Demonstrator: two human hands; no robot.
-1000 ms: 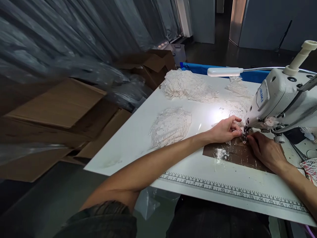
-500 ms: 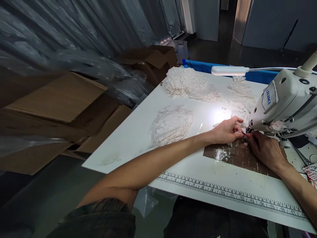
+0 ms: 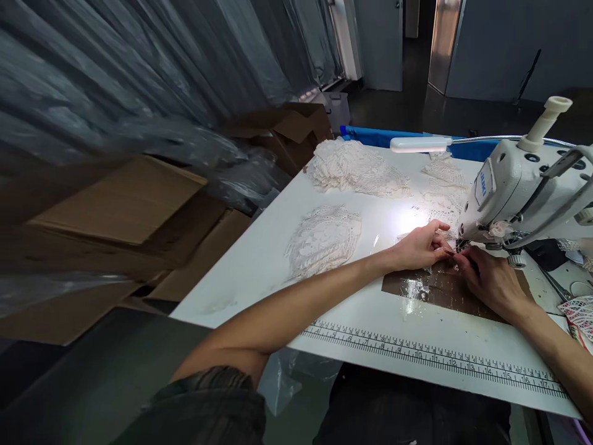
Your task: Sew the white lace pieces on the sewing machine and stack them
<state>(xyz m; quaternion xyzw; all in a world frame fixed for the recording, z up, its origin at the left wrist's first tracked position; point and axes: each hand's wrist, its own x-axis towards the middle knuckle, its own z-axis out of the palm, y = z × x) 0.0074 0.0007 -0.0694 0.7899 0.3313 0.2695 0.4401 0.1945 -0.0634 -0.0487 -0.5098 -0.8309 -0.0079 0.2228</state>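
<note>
Both hands are close together at the needle area of a white sewing machine. My left hand pinches the edge of a white lace piece between thumb and fingers, with its forefinger stretched toward the needle. Just in front of the presser foot, my right hand is closed on the same lace edge, its fingertips almost touching the left ones. The small bit between the fingertips is partly hidden. Beneath the hands lies a shiny brown sheet. More lace trails behind the needle.
A lace stack and a larger lace pile lie on the white table. A lamp hangs over the back. Scissors lie at right. A printed ruler runs along the front edge; cardboard boxes stand left.
The camera view has shifted slightly, showing more of the machine's top. My hands stay at the needle, fingertips drawn closer together, and less lace shows below them.
</note>
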